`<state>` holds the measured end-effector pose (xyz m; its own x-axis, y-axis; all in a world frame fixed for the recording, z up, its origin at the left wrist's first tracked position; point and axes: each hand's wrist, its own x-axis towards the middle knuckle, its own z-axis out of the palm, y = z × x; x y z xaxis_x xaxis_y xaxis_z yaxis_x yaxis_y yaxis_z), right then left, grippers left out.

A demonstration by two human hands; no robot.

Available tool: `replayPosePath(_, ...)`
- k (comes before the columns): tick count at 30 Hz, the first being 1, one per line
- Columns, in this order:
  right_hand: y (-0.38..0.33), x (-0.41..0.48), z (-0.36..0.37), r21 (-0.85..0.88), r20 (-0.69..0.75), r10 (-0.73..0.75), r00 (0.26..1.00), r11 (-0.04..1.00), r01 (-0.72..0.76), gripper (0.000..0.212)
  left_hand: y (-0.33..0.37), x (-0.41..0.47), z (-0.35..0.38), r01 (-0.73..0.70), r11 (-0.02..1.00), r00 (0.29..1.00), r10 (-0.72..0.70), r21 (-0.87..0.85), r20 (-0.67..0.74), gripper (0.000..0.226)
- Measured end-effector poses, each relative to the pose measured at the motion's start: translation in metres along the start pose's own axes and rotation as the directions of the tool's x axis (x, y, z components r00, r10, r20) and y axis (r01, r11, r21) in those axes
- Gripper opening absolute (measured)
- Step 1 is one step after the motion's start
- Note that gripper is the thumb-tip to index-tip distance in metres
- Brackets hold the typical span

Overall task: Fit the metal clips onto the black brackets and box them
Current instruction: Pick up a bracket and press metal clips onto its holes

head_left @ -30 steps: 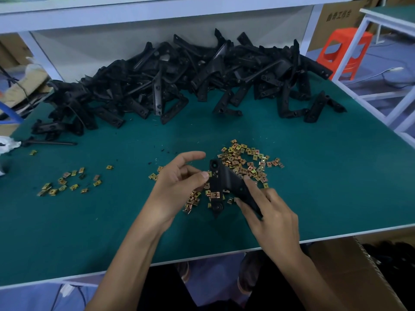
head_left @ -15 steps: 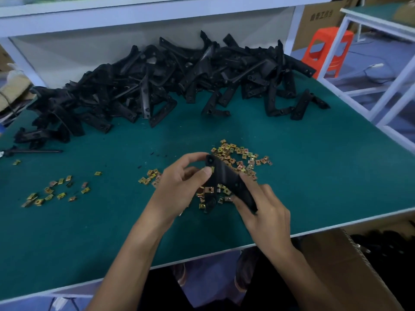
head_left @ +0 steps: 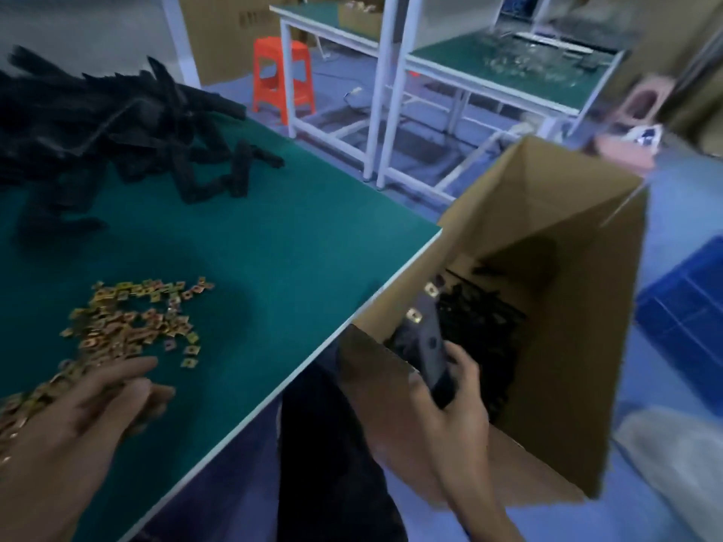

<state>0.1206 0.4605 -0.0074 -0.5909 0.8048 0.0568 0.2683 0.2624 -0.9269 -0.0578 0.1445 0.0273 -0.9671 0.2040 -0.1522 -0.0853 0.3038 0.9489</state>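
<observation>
The left hand [head_left: 90,416] rests on the near edge of the loose metal clips [head_left: 133,322] on the green table [head_left: 274,228]; blur prevents telling whether its bent fingers pinch a clip. The right hand [head_left: 442,408] grips the lower end of a black bracket [head_left: 428,346], with two fitted clips [head_left: 414,315] showing on its upper part. It holds the bracket inside the mouth of the cardboard box [head_left: 567,307], above the boxed brackets [head_left: 481,318].

Step in hand: boxing. The next move calls for releasing the bracket, then taking an unfitted one from the far pile [head_left: 117,142].
</observation>
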Motion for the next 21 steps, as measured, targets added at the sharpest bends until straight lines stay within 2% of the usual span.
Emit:
replayPosePath(3,0.008,0.038,-0.033,-0.059,-0.012,0.131,0.991,0.990,-0.132,0.098,0.003,-0.006,0.002,-0.023,1.000,1.000,0.023,0.004,-0.019,0.031)
replayPosePath(5,0.008,0.056,-0.037,-0.151,-0.003,0.136,0.991,0.979,-0.135,0.107,0.007,-0.012,0.004,-0.026,1.000,0.999,0.026,0.010,-0.029,0.028)
replayPosePath(8,-0.002,0.063,-0.012,-0.262,0.058,0.058,0.997,0.964,-0.041,0.095,0.012,-0.020,0.003,-0.021,1.000,0.997,0.020,-0.006,-0.072,0.028)
replayPosePath(10,-0.020,0.052,0.022,-0.245,0.148,-0.059,0.987,0.965,0.095,0.078,0.017,-0.022,-0.001,0.004,1.000,0.994,-0.006,-0.020,-0.108,0.024)
replayPosePath(12,-0.041,0.035,0.062,-0.165,0.253,-0.280,0.926,0.931,0.326,0.057,0.020,-0.019,-0.010,0.012,1.000,0.992,-0.009,0.028,-0.124,0.020)
replayPosePath(14,-0.065,0.016,0.102,-0.080,0.348,-0.467,0.813,0.849,0.522,0.038,0.023,-0.014,-0.023,0.022,0.994,0.992,-0.009,0.105,-0.128,0.021)
replayPosePath(17,-0.093,-0.002,0.149,0.032,0.531,-0.494,0.689,0.824,0.566,0.033,0.025,0.001,-0.045,0.027,0.974,0.983,0.014,0.223,-0.182,0.017)
replayPosePath(19,-0.097,-0.012,0.172,0.056,0.590,-0.463,0.662,0.841,0.538,0.034,0.025,0.020,-0.058,0.036,0.955,0.974,0.032,0.295,-0.224,0.015)
replayPosePath(21,-0.096,-0.020,0.184,0.001,0.537,-0.521,0.664,0.787,0.616,0.032,0.025,0.046,-0.069,0.067,0.933,0.966,0.028,0.354,-0.256,0.012)
